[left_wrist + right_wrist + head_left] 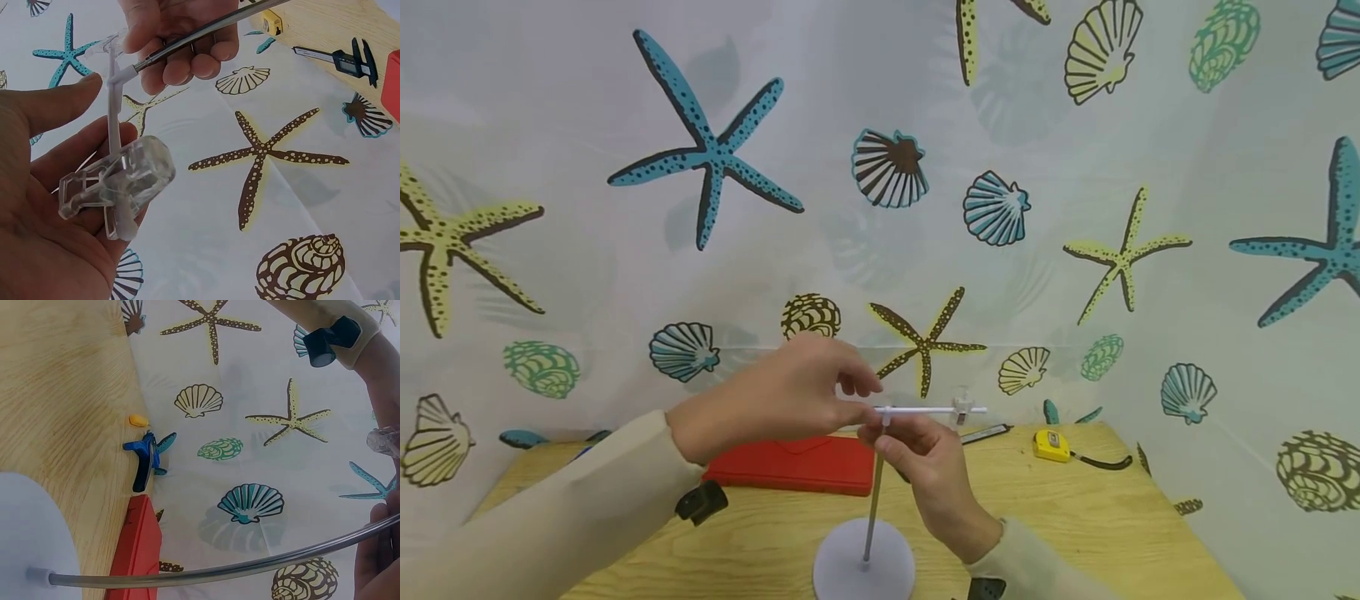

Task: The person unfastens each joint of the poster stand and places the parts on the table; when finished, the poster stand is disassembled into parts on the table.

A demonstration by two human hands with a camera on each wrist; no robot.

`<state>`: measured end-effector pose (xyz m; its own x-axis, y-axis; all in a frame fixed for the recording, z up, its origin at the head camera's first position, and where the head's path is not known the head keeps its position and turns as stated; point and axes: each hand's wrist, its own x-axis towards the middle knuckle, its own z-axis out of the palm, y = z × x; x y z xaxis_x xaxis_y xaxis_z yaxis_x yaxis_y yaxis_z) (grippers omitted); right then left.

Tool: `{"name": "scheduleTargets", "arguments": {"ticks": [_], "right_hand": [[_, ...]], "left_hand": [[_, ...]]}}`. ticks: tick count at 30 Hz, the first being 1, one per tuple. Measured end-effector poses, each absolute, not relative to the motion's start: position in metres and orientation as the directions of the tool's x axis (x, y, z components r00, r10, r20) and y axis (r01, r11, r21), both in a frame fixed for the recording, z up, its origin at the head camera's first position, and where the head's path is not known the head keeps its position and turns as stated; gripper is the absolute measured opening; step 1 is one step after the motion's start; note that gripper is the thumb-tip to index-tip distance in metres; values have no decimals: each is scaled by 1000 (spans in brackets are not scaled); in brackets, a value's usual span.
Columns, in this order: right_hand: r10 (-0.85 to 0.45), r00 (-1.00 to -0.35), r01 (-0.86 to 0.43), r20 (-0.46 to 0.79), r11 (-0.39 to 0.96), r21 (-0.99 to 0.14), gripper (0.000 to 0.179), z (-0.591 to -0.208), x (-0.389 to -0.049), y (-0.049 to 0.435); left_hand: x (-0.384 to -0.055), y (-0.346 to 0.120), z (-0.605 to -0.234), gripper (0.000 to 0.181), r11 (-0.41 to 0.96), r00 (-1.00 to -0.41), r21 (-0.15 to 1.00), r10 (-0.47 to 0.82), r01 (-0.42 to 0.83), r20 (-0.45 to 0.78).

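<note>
A stand has a round white base [865, 575], a thin metal pole [876, 508] and a white crossbar [932, 410] at the top. Clear plastic clips sit on the crossbar, one [119, 181] in front of the left fingers and another [962, 403] toward its right end. My left hand [782, 392] is around the crossbar's left half, thumb straight with its tip by the joint, fingers loosely bent behind the bar. With thumb and fingers, my right hand [932, 475] grips the pole just below the joint. The left clip is hidden behind my left hand in the head view.
A red case [790, 467] lies on the wooden table behind the pole. Farther back are a digital caliper [347, 62] and a yellow tape measure [1051, 446] with a black strap. A blue tool [145, 459] lies at the table's edge. Shell-patterned cloth [820, 250] surrounds the table.
</note>
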<state>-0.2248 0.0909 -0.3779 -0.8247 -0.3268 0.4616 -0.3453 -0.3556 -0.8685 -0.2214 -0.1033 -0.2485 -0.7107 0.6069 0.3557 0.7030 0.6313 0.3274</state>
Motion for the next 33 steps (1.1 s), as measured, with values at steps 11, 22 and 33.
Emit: {"name": "scheduleTargets", "arguments": {"ticks": [11,22,33], "right_hand": [[-239,-878,-331,415,-324,-886,14,-376,-224,88],[-172,-905,-345,390,-240,-907,36,-373,-221,84],[-146,-893,-384,425,-247,-890,35,-376,-221,78]], "left_hand": [[-222,-92,-246,10,632,-721,349,630,692,288],[-220,-87,-251,5,640,-710,306,626,704,323],[-218,-88,-251,10,643,-677,220,669,734,307]]}}
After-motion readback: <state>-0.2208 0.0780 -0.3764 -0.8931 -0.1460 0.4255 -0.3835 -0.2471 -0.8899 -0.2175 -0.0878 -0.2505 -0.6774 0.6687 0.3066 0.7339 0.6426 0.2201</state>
